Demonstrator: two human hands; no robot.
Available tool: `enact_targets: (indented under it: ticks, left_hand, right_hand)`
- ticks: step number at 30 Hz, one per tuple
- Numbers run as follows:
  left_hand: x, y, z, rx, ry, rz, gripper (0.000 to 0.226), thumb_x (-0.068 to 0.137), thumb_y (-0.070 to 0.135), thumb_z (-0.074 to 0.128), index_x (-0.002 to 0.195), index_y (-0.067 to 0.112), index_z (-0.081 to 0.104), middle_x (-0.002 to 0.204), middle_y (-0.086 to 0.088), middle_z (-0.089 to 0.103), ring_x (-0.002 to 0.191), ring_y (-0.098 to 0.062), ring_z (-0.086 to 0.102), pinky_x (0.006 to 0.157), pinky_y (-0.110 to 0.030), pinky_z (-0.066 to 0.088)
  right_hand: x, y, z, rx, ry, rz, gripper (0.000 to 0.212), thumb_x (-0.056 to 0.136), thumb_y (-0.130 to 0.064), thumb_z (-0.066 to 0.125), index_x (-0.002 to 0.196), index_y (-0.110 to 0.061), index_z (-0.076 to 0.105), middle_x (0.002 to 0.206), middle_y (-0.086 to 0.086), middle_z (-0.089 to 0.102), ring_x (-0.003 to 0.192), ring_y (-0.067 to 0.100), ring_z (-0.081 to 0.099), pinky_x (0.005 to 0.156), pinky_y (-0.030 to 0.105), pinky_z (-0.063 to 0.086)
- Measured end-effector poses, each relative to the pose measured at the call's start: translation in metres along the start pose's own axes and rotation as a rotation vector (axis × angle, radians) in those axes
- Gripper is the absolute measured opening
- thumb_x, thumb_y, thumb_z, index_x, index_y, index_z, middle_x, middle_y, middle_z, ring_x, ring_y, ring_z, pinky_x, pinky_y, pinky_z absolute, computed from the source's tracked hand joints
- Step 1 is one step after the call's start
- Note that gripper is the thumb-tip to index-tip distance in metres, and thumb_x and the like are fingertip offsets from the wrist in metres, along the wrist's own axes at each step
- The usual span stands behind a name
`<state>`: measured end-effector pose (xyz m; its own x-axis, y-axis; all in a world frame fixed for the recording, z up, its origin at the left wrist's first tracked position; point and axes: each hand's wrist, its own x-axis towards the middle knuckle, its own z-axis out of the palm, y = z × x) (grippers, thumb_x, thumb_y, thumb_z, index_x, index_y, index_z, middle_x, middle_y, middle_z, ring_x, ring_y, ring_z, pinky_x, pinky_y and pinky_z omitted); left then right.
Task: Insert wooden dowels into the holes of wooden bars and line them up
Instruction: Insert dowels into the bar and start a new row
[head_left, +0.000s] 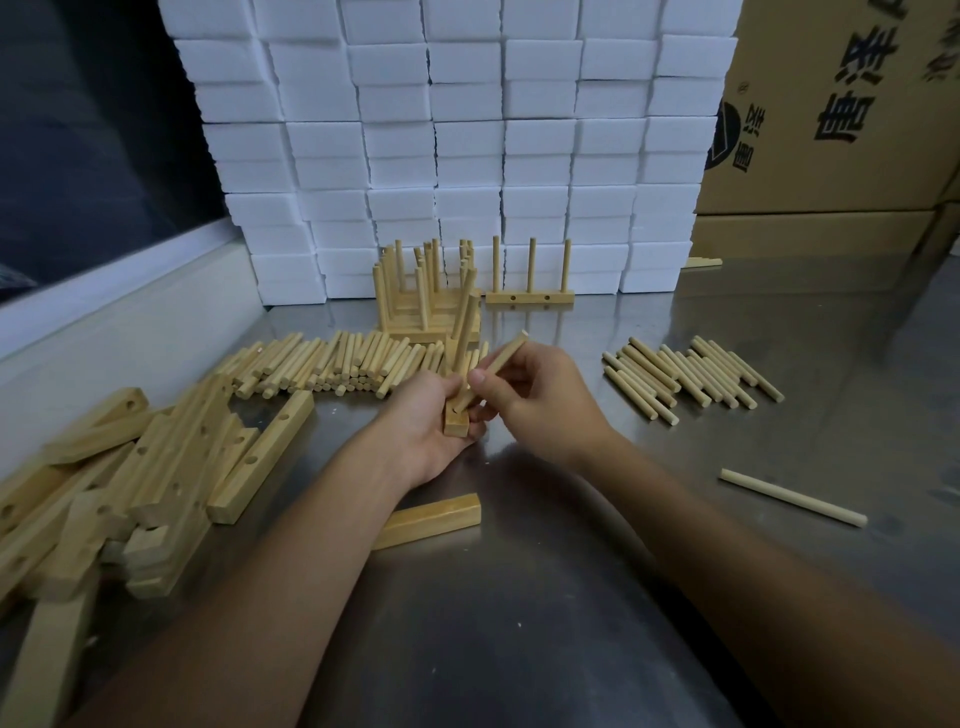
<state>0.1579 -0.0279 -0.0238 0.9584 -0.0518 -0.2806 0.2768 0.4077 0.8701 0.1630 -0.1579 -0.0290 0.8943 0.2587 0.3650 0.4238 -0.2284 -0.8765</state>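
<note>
**Head view: dowel tip at the near hole of the held bar**

Head view: the left hand (423, 426) is wrapped round a wooden bar (456, 422), lifted off the steel table (545, 597). The bar's long axis runs away from the person; its near end shows below the fingers and its far part is hidden by the hand. Dowels already stand up from that far part, leaning slightly right.

The right hand (540, 400) pinches a dowel (496, 366) between thumb and fingers. The dowel's long axis slants from upper right down to lower left, and its lower tip sits at the hole near the bar's close end. Whether it has entered cannot be told. The grip is just right of the bar and above the hole, so I judge the coming push runs down and leftward along the dowel, tilting it upright.

Beyond the bar stand the finished racks (431, 301). Left of it lie the loose bars (156, 467); right of it, well apart, the dowel pile (691, 376).
</note>
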Motion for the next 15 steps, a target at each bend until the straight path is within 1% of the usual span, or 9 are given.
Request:
enact_targets:
  ticks: [3,6,9,11,15]
  left_hand:
    - [0.002,-0.001,0.000,0.015,0.023,0.019,0.035,0.100,0.005,0.035,0.102,0.011,0.070,0.077,-0.006,0.063,0.065,-0.016,0.051,0.058,-0.026,0.038]
    - [0.005,-0.003,-0.001,-0.001,0.059,0.023,0.039,0.098,0.001,0.031,0.101,0.011,0.069,0.072,-0.006,0.059,0.064,-0.018,0.050,0.058,-0.028,0.039]
    - [0.007,-0.003,-0.001,-0.002,0.092,0.021,0.041,0.097,0.000,0.029,0.094,0.012,0.068,0.066,-0.006,0.058,0.060,-0.019,0.052,0.056,-0.030,0.040]
    - [0.008,-0.003,-0.001,-0.012,0.091,0.020,0.042,0.098,-0.001,0.028,0.090,0.012,0.067,0.064,-0.006,0.059,0.059,-0.018,0.053,0.057,-0.030,0.041]
    - [0.008,-0.003,-0.002,-0.023,0.091,0.013,0.042,0.098,0.000,0.029,0.092,0.012,0.069,0.065,-0.006,0.061,0.057,-0.016,0.056,0.052,-0.027,0.046]
  right_hand:
    - [0.002,-0.008,0.003,-0.243,-0.028,-0.080,0.007,0.095,-0.014,0.064,0.097,-0.007,0.066,0.086,0.005,0.071,0.079,0.015,0.071,0.074,0.034,0.061]
    - [0.006,-0.015,0.007,-0.412,-0.038,-0.122,0.014,0.095,-0.017,0.064,0.097,-0.003,0.065,0.089,0.009,0.070,0.085,0.023,0.067,0.080,0.043,0.057]
    - [0.008,-0.020,0.010,-0.498,-0.048,-0.139,0.012,0.094,-0.016,0.064,0.096,-0.004,0.066,0.090,0.009,0.068,0.086,0.024,0.064,0.081,0.044,0.055]
    - [0.008,-0.021,0.011,-0.510,-0.040,-0.131,0.012,0.093,-0.015,0.065,0.095,-0.004,0.066,0.088,0.010,0.068,0.085,0.025,0.064,0.079,0.044,0.055]
    - [0.009,-0.022,0.012,-0.508,-0.009,-0.073,0.016,0.091,-0.020,0.068,0.094,-0.004,0.067,0.088,0.011,0.068,0.083,0.026,0.065,0.077,0.044,0.057]
